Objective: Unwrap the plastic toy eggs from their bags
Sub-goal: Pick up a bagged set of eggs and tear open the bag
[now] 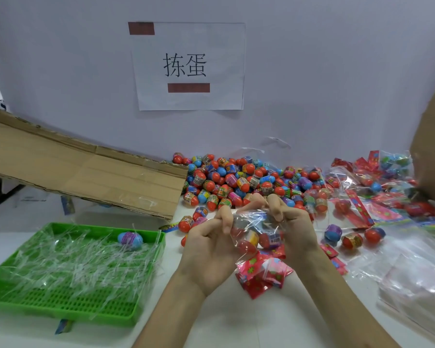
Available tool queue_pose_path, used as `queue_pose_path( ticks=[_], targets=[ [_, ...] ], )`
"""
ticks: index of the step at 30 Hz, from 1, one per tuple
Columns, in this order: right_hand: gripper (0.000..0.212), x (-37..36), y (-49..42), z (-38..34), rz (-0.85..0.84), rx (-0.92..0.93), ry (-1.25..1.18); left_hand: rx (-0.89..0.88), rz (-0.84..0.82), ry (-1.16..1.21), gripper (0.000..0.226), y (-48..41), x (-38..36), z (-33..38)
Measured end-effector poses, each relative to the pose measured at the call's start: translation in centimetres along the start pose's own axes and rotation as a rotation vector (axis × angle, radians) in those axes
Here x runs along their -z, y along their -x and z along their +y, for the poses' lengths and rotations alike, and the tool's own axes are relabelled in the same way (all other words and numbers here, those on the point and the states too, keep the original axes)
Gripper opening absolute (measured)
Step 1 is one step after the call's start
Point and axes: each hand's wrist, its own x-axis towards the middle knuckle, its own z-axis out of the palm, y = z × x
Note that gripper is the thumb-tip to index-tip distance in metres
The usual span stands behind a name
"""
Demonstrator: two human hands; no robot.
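Both forearms come up from the lower edge and meet above the white table (211, 330). Left hand (209, 247) has its palm up, fingers curled, pinching the top left of a clear bag (256, 234). Right hand (295, 229) mirrors it, its fingers bent over and pinching the top right. The bag hangs between the two hands with several toy eggs inside, and its red printed header (261, 275) droops below the wrists.

Loose egg pile (236, 182) lies just beyond the fingertips, against the back wall. Three stray eggs (352, 241) sit near the right hand. Unopened bags (362, 187) are heaped at right rear, flat clear bags (412, 272) at near right.

Green tray (60, 320) sits to the left, full of plastic strips (73, 259) and one blue egg (130, 241). Cardboard flap (86, 172) slants behind it. Bare table shows between tray and forearms.
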Motion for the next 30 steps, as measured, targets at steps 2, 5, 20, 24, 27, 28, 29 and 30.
queue_pose_path(
  ticks=[2, 5, 20, 24, 27, 28, 29, 30],
  targets=[
    [0.023, 0.4, -0.2, 0.1, 0.008, -0.022, 0.003, 0.018, -0.017, 0.068, 0.031, 0.0, 0.1, 0.0],
    [0.013, 0.9, -0.2, 0.2, 0.033, -0.049, 0.058, 0.033, -0.001, 0.05, 0.026, -0.2, 0.2, -0.2],
    [0.03, 1.1, -0.2, 0.4, -0.113, -0.026, -0.043, 0.042, 0.12, -0.06, 0.037, 0.5, 0.4, -0.4],
    [0.041, 1.1, -0.3, 0.0, -0.102, 0.043, 0.107, 0.025, -0.01, -0.115, 0.035, 0.4, 0.3, -0.1],
    [0.06, 1.0, -1.3, -0.2, 0.013, -0.097, 0.486, -0.008, -0.011, -0.117, 0.035, 0.3, 0.4, -0.1],
    [0.057, 1.3, -1.4, 0.0, 0.003, -0.064, 0.537, -0.022, -0.01, -0.11, 0.034, 0.3, 0.5, 0.0],
    [0.047, 1.5, -1.3, 0.2, -0.043, -0.013, 0.523, -0.038, -0.006, -0.101, 0.034, 0.2, 0.6, 0.1],
    [0.04, 1.6, -1.1, 0.3, -0.085, 0.024, 0.508, -0.055, -0.003, -0.092, 0.034, 0.1, 0.7, 0.2]
  ],
)
